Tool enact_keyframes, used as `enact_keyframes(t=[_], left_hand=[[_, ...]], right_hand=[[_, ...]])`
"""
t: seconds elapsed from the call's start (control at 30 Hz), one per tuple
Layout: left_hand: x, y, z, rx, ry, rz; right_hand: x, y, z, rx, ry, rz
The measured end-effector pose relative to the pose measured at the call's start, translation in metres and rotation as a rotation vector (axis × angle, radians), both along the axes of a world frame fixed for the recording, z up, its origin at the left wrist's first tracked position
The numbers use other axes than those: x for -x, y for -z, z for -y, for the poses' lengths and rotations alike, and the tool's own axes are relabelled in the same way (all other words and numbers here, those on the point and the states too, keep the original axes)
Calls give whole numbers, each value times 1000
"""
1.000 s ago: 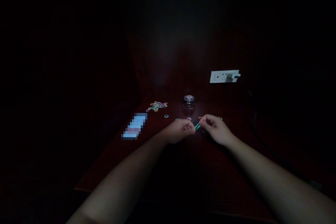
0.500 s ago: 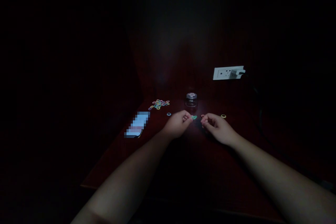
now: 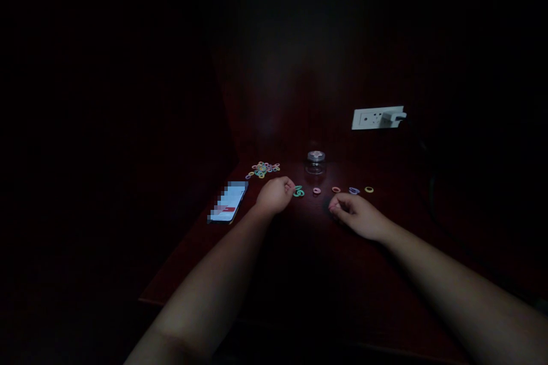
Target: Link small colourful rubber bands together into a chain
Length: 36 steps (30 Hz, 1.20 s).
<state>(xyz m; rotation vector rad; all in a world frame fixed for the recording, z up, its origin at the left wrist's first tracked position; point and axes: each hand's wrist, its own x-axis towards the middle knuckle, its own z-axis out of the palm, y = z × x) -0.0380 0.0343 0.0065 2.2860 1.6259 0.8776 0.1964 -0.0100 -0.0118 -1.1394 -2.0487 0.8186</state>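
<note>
My left hand (image 3: 275,194) is closed in a pinch, its fingertips at the edge of green hair ties (image 3: 298,191) that overlap on the dark red table. To the right of these, a pink hair tie (image 3: 317,191), a coral one (image 3: 336,189), purple hair ties (image 3: 354,190) and a yellow one (image 3: 369,189) lie spaced out in a row. Just in front of the coral and purple ones, my right hand (image 3: 358,216) rests low with curled fingers closed; I see nothing in them. Behind the row stands a lidded clear jar (image 3: 315,163).
A loose pile of colourful hair ties (image 3: 264,169) lies at the back left. Nearer, a phone (image 3: 229,201) with a lit screen lies by the table's left edge. A white wall socket (image 3: 377,118) with a plug and dark cable is at the right. The surroundings are very dark.
My left hand has moved left with the green hair ties at its fingertips, uncovering the pink one. My right hand has shifted slightly down, showing the purple hair ties. The view has shifted slightly.
</note>
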Motion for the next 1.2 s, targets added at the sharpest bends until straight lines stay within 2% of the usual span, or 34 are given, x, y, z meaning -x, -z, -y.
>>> enact_keyframes(t=[0.4,0.63,0.83,1.2], left_hand=[[-4,6,-9,-116,32,-103],[-3,5,-11,-86,14,-166],[0,1,-9,-113,-23,-142],[-2,4,-10,-49,33,-168]], right_hand=[[3,-5,5,-10,-12,14],[3,-5,6,25,-21,14],[3,-6,8,1,-27,36],[6,-8,9,29,-32,36]])
